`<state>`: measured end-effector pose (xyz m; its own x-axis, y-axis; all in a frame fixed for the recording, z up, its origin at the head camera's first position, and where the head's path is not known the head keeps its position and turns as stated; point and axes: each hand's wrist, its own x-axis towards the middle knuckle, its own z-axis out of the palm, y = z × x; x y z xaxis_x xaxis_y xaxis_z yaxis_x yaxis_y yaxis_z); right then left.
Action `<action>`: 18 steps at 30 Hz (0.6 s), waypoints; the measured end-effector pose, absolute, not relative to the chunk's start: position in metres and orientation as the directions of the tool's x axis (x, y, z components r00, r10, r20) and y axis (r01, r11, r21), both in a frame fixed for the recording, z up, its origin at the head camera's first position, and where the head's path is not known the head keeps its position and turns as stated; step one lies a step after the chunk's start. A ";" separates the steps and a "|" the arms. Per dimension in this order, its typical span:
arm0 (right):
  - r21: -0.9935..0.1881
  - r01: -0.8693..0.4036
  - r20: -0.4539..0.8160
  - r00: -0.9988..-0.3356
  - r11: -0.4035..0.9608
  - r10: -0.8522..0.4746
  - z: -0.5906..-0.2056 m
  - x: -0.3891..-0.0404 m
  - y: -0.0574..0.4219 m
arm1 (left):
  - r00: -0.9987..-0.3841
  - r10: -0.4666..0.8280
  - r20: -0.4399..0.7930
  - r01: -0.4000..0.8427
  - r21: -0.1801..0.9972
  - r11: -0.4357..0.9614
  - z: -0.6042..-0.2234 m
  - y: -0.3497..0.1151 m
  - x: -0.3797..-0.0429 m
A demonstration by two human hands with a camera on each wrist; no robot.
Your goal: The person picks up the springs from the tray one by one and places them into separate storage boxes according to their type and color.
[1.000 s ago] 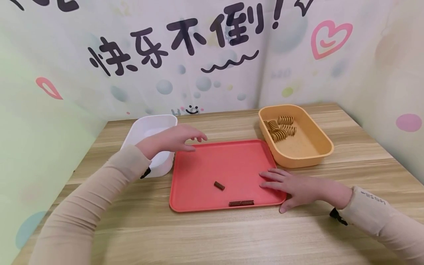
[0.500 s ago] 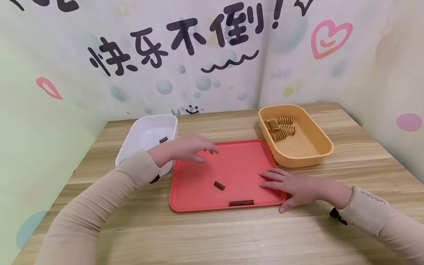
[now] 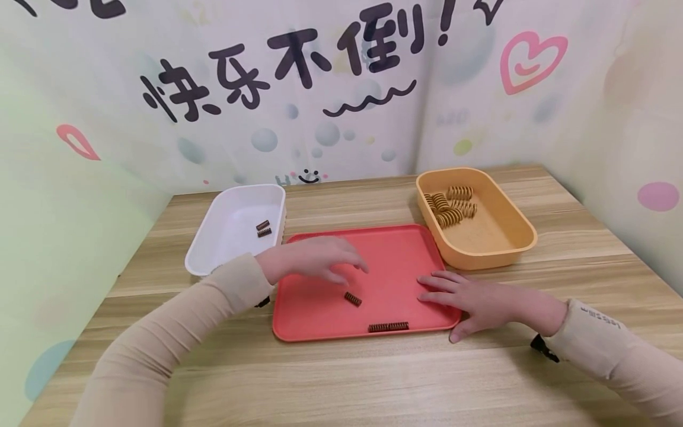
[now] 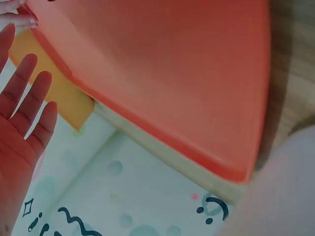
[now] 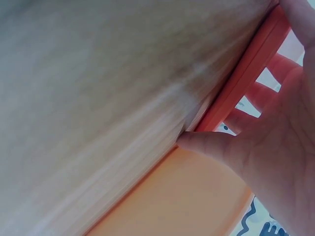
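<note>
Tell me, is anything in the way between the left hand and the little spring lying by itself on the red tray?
No, nothing visible is. The left hand is over the red tray, and the little spring lies uncovered near its thumb. The two other springs are at the tray's near edge, off that path.

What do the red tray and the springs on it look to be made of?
Red tray: probably plastic with a satin finish, given its even colour and smooth, rounded rim. Springs: likely metal wire, dark brownish, given the regular coils; any coating is unclear.
</note>
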<state>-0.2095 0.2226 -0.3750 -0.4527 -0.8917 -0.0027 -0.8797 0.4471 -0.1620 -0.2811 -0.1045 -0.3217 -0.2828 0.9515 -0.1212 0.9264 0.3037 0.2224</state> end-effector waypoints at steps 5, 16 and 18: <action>-0.182 -0.867 -0.029 -0.467 0.464 -0.884 -0.374 -0.210 0.222 | -0.250 0.959 -0.134 0.941 0.200 0.273 -0.327 -0.097 -0.273; -0.191 -0.861 -0.038 -0.473 0.471 -0.880 -0.374 -0.210 0.222 | -0.209 0.960 -0.186 0.954 0.176 0.242 -0.333 -0.081 -0.262; -0.189 -0.863 -0.035 -0.471 0.469 -0.881 -0.374 -0.210 0.222 | -0.204 0.957 -0.206 0.956 0.171 0.240 -0.335 -0.078 -0.260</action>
